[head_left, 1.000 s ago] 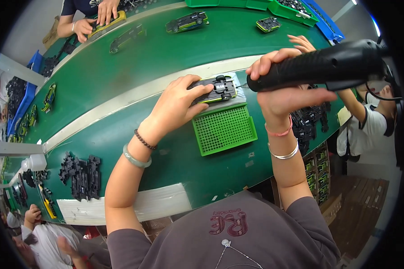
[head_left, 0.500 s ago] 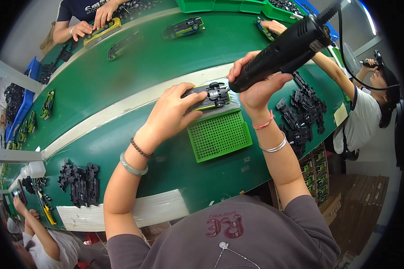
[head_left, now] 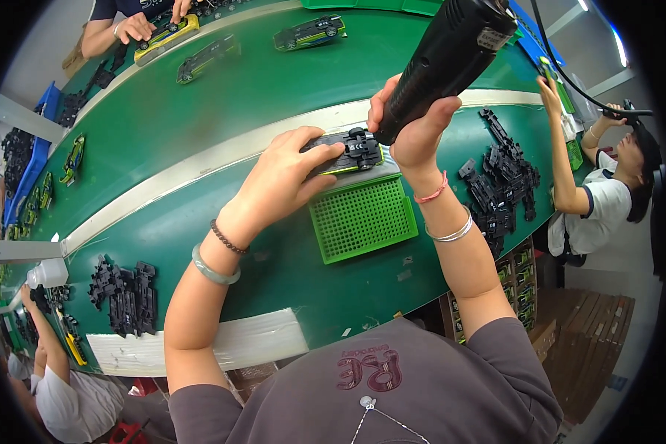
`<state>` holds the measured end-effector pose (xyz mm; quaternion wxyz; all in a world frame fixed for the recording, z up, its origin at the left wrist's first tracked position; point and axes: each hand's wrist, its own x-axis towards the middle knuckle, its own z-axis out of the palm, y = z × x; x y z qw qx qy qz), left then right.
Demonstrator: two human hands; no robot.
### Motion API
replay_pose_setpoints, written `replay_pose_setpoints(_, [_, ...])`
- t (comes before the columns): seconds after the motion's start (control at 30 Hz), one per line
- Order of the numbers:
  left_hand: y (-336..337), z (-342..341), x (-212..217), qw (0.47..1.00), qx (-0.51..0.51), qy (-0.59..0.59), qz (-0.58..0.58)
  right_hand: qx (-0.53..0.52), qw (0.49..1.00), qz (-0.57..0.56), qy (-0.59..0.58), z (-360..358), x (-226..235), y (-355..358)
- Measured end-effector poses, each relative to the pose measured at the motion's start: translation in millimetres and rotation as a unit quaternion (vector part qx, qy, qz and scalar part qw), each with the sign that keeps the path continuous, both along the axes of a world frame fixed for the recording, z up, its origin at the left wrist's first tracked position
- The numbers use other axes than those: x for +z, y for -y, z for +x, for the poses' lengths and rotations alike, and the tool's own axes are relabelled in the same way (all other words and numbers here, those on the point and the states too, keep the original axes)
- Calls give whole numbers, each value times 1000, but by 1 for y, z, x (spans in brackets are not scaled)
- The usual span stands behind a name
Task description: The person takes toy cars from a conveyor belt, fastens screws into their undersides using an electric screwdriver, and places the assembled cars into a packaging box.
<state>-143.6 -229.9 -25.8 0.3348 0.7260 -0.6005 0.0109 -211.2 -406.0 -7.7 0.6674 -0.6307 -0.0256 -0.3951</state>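
Toy car (head_left: 361,150), black plastic underside uppermost, yellow-green body edge: just beyond the far edge of the tray, a bright green perforated plastic rectangle (head_left: 364,222).
Left hand (head_left: 281,166): clamped over the car's left part, index finger on the underside.
Right hand (head_left: 416,137): wrapped around a black cylindrical handheld power driver (head_left: 436,66), beyond the tray's far right corner; lower end at the car's right end, contact not discernible.
Black moulded plastic parts, two heaps: one right of the tray (head_left: 505,174), one well left of it (head_left: 131,296).
Green work table (head_left: 274,296): beneath the tray.
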Motion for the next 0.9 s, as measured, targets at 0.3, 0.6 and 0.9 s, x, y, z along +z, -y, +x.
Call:
replay_pose_setpoints(0.3, [-1, 1, -9, 999, 3, -17, -29, 41, 988, 111, 95, -19, 16, -6])
replay_pose_setpoints(0.6, [1, 6, -12, 999, -3, -29, -38, 69, 985, 155, -16, -51, -10, -67])
replay_pose_setpoints(0.9, [-3, 4, -12, 999, -1, -21, -35, 130, 980, 151, 6, -47, -28, -67])
